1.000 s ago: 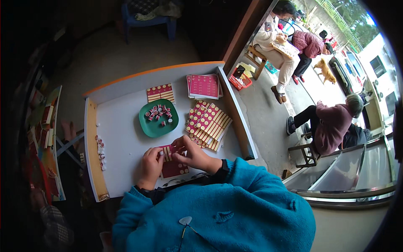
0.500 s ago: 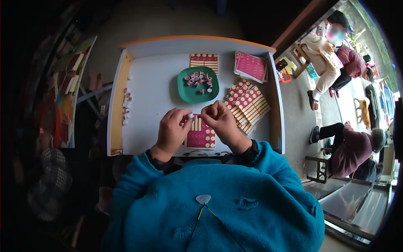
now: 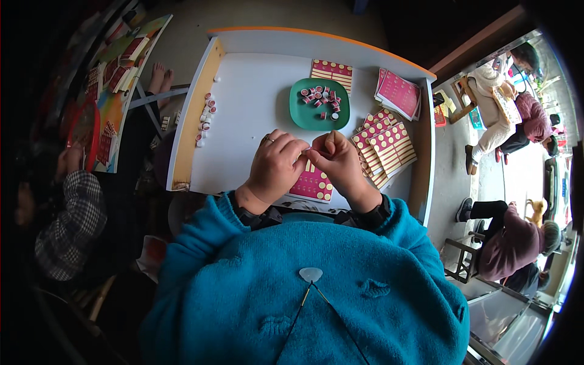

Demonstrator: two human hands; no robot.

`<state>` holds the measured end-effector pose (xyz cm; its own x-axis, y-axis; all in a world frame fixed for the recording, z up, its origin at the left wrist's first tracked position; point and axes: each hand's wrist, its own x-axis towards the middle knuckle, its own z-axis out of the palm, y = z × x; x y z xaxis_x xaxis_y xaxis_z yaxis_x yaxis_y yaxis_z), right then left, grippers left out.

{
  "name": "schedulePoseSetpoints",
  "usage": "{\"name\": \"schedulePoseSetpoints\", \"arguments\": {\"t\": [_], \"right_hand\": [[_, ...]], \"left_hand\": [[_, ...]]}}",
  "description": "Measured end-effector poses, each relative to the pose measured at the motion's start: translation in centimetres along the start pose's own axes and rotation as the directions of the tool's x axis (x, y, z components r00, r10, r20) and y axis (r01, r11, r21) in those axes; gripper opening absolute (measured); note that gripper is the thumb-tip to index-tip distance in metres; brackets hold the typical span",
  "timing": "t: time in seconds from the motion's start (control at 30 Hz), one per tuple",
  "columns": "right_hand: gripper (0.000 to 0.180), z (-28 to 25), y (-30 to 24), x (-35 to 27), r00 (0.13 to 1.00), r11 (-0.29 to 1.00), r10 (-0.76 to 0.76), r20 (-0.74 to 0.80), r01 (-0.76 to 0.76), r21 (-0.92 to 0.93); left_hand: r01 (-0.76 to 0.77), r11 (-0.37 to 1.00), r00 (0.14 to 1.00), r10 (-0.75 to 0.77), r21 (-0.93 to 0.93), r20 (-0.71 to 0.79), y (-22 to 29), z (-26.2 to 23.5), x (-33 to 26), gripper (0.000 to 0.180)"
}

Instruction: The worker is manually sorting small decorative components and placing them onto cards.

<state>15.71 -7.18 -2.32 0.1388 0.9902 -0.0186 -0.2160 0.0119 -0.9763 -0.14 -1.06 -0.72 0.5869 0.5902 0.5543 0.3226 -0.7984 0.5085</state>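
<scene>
My left hand (image 3: 275,163) is closed in a pinch, its fingertips meeting those of my right hand (image 3: 342,165). A small white cylinder sits in the left pinch, now almost wholly covered by the fingers. The right thumb and forefinger press together; what they hold, if anything, is hidden. Partly under both hands lies a pink sticker sheet (image 3: 312,186) with cream round labels. Just beyond them stands a green square dish (image 3: 299,117) with several small white cylinders (image 3: 319,97) bearing red labels.
A shallow white drawer-like tray (image 3: 240,85) surrounds the work. Sticker sheets (image 3: 392,145) and pink printed sheets (image 3: 399,94) lie at its right; another sheet (image 3: 332,70) lies behind the dish. Small cylinders (image 3: 207,115) line the left wall. People (image 3: 508,240) sit beyond on the right.
My hands have come together, and the white cylinder that showed at the left fingertips is now mostly covered. The whole view has shifted, moving the tray up and right in the picture.
</scene>
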Motion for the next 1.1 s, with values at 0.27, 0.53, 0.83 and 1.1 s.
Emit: {"name": "schedulePoseSetpoints", "arguments": {"t": [0.27, 0.53, 0.83, 1.1], "right_hand": [[0.02, -0.9, 0.0, -0.2, 1.0, 0.988, 0.018, 0.015, -0.02, 0.152], [0.013, -0.7, 1.3, 0.0, 0.961, 0.801, 0.187, 0.203, -0.269, 0.535], [0.018, 0.1, -0.7, -1.3, 0.992, 0.992, -0.12, 0.05, 0.122, -0.038], [0.015, 0.2, -0.8, -1.3, 0.997, 0.98, -0.031, 0.07, 0.016, 0.197]], "left_hand": [[0.04, 0.995, 0.998, -0.043, -0.091, -0.035, -0.9, -0.4, -0.3, 0.022], [0.158, 0.844, 0.984, -0.18, -0.513, 0.006, -0.2, -0.3, -0.7, 0.021], [0.096, 0.99, 0.995, -0.096, -0.106, 0.004, -0.4, -0.5, -0.5, 0.022], [-0.041, 0.991, 0.998, 0.035, -0.126, -0.05, 0.0, -1.1, -0.3, 0.023]]}}
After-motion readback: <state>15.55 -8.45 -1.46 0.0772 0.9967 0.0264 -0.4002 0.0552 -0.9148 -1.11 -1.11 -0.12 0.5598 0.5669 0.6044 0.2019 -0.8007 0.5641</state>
